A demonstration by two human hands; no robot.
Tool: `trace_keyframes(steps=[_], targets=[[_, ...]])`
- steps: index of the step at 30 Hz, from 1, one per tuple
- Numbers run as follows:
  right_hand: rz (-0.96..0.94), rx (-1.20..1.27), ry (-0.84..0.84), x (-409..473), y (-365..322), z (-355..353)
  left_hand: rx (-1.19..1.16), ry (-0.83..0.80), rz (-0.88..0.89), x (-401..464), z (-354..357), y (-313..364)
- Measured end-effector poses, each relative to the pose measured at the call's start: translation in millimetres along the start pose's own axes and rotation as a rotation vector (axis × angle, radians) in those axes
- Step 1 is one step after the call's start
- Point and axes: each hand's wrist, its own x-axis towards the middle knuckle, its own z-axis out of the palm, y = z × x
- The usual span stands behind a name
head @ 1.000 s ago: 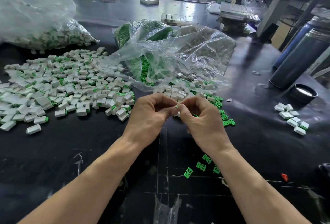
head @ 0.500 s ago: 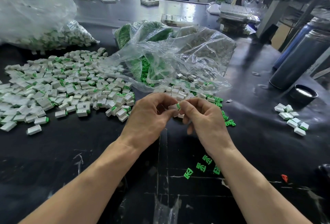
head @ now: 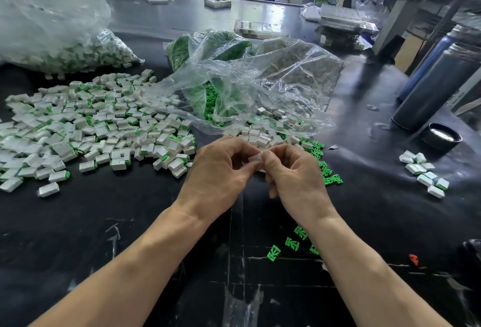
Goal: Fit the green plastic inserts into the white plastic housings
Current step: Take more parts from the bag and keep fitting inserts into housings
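Head view: black worktop (head: 130, 222), scuffed, shelving frame behind. Left hand (head: 218, 173) and right hand (head: 294, 178) both pinch one white housing (head: 255, 157) at centre. Assembled pile (head: 91, 123) at 10 o'clock; loose green inserts (head: 291, 244) at 5 o'clock; clear bags (head: 260, 84) at 12.
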Motion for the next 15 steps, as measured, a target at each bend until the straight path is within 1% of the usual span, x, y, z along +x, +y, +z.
trace_keyframes(steps=[9,15], targets=[[0.05,0.023,-0.019,-0.5,0.8,-1.7,0.205,-0.031,0.049,-3.3,-2.7,2.9],[0.061,-0.06,-0.033,-2.9,-1.9,-2.0,0.257,-0.055,0.027,-3.6,-4.2,2.0]])
